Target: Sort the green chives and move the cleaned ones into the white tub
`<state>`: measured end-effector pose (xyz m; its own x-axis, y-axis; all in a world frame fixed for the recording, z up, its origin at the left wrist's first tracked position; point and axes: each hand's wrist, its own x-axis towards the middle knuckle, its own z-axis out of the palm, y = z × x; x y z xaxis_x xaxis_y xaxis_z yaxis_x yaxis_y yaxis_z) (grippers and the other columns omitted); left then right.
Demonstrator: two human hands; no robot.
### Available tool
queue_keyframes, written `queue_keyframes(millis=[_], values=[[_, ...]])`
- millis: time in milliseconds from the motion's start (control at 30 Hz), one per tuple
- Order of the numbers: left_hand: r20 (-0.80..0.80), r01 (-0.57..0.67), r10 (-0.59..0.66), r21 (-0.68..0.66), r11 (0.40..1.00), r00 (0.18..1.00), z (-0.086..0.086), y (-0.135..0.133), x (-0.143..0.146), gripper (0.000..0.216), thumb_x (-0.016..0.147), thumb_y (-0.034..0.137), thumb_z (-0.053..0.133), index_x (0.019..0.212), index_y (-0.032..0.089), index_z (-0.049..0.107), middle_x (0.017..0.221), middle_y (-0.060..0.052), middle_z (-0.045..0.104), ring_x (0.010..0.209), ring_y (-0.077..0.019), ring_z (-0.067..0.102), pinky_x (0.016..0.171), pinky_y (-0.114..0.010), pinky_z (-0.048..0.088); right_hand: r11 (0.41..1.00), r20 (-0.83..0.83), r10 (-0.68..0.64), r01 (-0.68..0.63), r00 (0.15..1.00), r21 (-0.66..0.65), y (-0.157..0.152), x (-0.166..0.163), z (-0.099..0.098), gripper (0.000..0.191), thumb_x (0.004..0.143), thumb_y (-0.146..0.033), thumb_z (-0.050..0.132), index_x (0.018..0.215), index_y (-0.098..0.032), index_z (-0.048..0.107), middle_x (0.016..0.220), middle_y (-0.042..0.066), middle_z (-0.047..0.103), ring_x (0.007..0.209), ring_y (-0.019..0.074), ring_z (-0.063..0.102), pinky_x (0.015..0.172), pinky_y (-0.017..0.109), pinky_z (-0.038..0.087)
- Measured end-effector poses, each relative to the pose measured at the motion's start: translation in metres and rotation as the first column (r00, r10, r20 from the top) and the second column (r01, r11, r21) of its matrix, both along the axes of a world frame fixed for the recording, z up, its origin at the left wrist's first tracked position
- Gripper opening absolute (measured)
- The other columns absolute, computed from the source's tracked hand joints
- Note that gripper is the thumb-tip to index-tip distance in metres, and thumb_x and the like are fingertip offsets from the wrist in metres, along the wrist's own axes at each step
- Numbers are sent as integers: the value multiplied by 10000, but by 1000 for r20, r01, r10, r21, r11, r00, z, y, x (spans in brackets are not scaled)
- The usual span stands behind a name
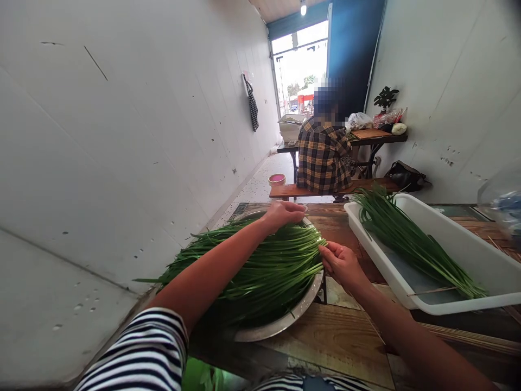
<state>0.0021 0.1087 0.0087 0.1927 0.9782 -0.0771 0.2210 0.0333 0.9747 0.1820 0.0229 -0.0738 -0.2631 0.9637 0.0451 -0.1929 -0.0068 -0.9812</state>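
Note:
A round metal basin [280, 332] on the wooden table holds a big heap of long green garlic chives [264, 266], pale stem ends towards the right, leaves hanging over the left rim. My right hand [341, 263] is closed at the basin's right side, thumb and fingers pinching chive stem ends. Across the heap reaches my left arm. At the far rim my left hand [283, 215] rests over the chives, fingers stretched to the right and slightly bent; its palm side is hidden. A white plastic tub [407, 290] to the right holds another bunch of chives [423, 250].
Ahead, a person in a plaid shirt [323, 155] sits on a wooden bench [285, 191] at another table [396, 139]. A black bag [407, 176] lies on the bench. White walls [122, 136] flank both sides. A clear plastic bag [504, 201] is at far right.

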Motion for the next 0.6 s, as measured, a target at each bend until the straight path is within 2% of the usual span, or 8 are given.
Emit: queue_keyframes(millis=[100,333,600], values=[[-118,-22,29,59,998,993,-1,0,-1,317,596,289,759,873,142,717,704,-45,698,588,-103,600,619,-235,504,1000,10,-5,5,1000,-9,-1,0,2,339,763,-486,593,660,-176,505,418,-92,325,362,45,220,362,204,133],[-174,-37,60,129,991,983,-10,5,-2,302,580,296,751,839,143,720,718,-50,702,598,-110,600,591,-220,487,1000,9,-19,19,1000,-21,-4,-2,9,365,750,-501,604,622,-185,473,388,-98,332,316,35,211,331,207,109],[-259,-49,109,226,973,960,-7,2,1,198,587,264,726,739,137,719,589,-14,654,533,-90,553,525,-194,447,1000,5,-6,6,1000,-6,-1,-1,4,349,773,-490,588,648,-180,488,409,-95,338,353,42,232,348,196,152]])
